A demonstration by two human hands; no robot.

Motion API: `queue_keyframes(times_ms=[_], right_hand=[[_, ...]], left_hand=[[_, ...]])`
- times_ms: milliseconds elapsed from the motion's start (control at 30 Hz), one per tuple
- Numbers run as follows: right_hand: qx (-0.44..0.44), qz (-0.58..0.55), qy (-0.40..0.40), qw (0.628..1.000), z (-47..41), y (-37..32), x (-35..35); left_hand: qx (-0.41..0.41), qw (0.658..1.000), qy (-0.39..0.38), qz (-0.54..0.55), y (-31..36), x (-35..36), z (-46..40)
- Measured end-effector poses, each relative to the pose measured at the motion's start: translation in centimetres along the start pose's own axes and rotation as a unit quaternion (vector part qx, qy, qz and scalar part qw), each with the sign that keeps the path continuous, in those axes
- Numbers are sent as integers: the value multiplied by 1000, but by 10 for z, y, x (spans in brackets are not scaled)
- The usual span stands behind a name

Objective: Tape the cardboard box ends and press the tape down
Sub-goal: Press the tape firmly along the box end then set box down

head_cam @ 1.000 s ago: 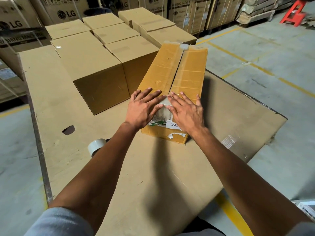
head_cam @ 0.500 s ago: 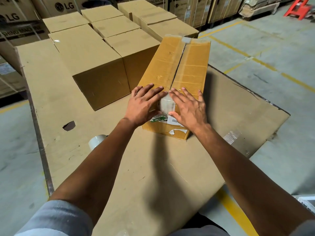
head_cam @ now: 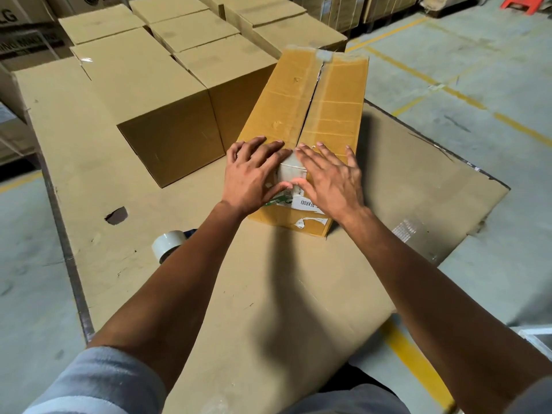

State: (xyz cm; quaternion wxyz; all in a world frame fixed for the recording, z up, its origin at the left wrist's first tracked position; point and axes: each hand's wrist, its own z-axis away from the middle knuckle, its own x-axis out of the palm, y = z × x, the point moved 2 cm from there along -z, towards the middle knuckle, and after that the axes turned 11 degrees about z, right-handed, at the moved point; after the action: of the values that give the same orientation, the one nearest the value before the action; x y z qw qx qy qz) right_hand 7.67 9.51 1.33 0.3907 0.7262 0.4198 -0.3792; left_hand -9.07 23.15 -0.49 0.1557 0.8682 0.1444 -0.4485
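Tape roll (head_cam: 167, 245) half behind left forearm; box label (head_cam: 304, 203) mostly under hands

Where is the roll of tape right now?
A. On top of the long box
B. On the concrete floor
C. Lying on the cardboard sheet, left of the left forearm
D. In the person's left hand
C: the tape roll lies on the cardboard sheet beside the left forearm, while the left hand and the right hand are both spread flat on the near end of the long box.

One head-worn wide-angle cam, looking fwd and down from above over the flat brown cardboard-covered worktop (head_cam: 89, 150), close to both outstretched forearms; no 2nd view.
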Motion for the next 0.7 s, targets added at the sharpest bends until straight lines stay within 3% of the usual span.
queue_keyframes(times_ms=[167,367,700], right_hand=[[-4,-1,-15,1000,1,1,-3],[83,-48,8,995,-3,-12,-7],[25,-4,26,999,0,-5,0]], left_hand=[[17,999,-30,2,-2,-8,0],[-21,999,12,32,3,-8,-2],[22,1000,-9,6,-8,-3,0]])
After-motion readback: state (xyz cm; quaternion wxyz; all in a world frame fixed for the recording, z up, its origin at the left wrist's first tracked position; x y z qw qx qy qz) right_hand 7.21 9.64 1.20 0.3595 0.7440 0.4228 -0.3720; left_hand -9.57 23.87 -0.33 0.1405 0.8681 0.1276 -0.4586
